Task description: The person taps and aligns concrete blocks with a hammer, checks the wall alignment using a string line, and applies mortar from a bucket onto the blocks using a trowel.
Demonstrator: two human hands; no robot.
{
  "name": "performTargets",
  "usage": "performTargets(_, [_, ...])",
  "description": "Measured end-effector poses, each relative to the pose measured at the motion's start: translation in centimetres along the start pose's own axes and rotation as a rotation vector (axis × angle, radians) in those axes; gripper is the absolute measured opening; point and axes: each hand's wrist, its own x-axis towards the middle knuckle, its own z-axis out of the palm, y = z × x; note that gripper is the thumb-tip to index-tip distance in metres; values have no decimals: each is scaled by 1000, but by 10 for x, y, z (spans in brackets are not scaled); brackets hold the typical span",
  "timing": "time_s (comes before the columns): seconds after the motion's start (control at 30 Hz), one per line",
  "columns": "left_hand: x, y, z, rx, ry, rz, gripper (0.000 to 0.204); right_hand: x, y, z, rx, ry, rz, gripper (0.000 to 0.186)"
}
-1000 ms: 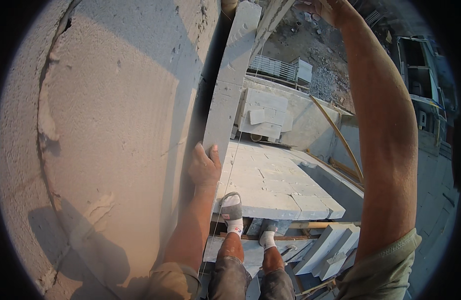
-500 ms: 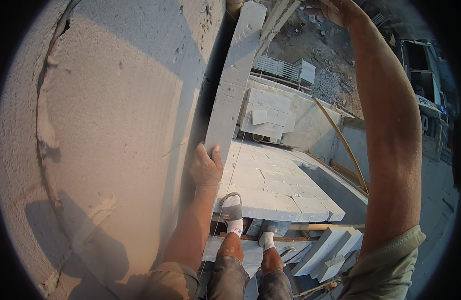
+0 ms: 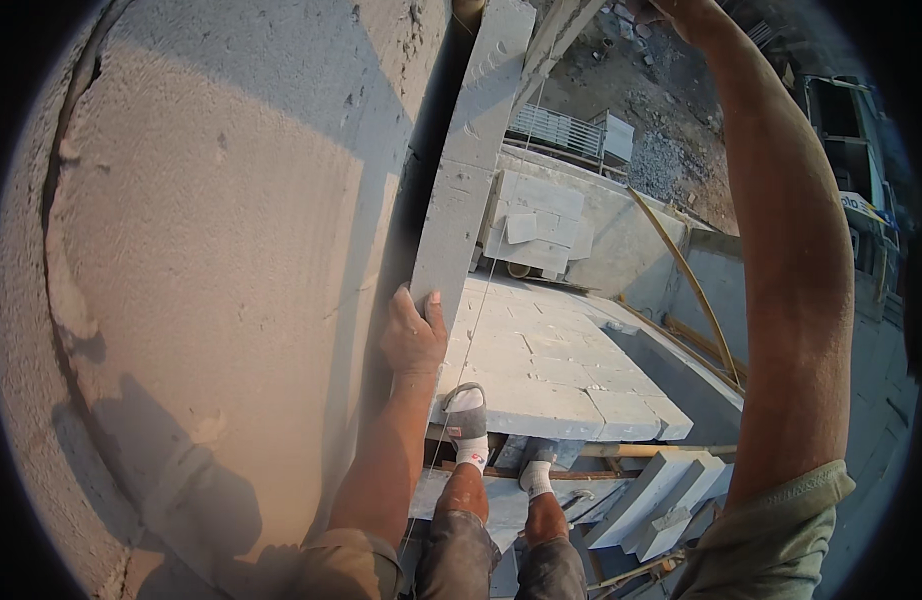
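Near the middle, my left hand (image 3: 414, 335) is closed on the near end of a narrow run of pale grey blocks (image 3: 456, 210), thumb and fingers bent over its edge. A dark gap parts this run from the big rough grey wall panel (image 3: 241, 190) on my left. My right arm is raised high. Its hand (image 3: 673, 12) shows only partly at the top edge, close to a slanting pale board (image 3: 553, 50); the fingers are cut off and I cannot tell what they touch. A thin string (image 3: 478, 310) runs down beside the blocks.
Under my feet lies a platform of white blocks (image 3: 541, 370) with a drop along its right side. More blocks are stacked beyond it (image 3: 536, 220) and at the lower right (image 3: 646, 500). A bent bamboo pole (image 3: 686, 275) leans on the right. Rubble ground (image 3: 641, 120) lies far below.
The view has shifted slightly, and my right arm sits a little farther right in it. My left hand keeps its grip on the block's end.
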Motion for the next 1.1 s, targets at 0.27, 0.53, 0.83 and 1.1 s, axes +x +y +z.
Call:
performTargets(0.27, [2, 0, -5, -14, -22, -22, 49, -16, 13, 6, -25, 71, -178, 10])
performTargets(0.53, [3, 2, -7, -21, -44, -38, 48, -40, 33, 4, 513, -113, -344, 21])
performTargets(0.83, [2, 4, -8, -26, -70, -67, 48, -56, 20, 16, 173, 25, -295, 35])
performTargets(1.1, [2, 2, -7, -22, -63, -60, 49, -43, 24, 27, 137, 144, -287, 24])
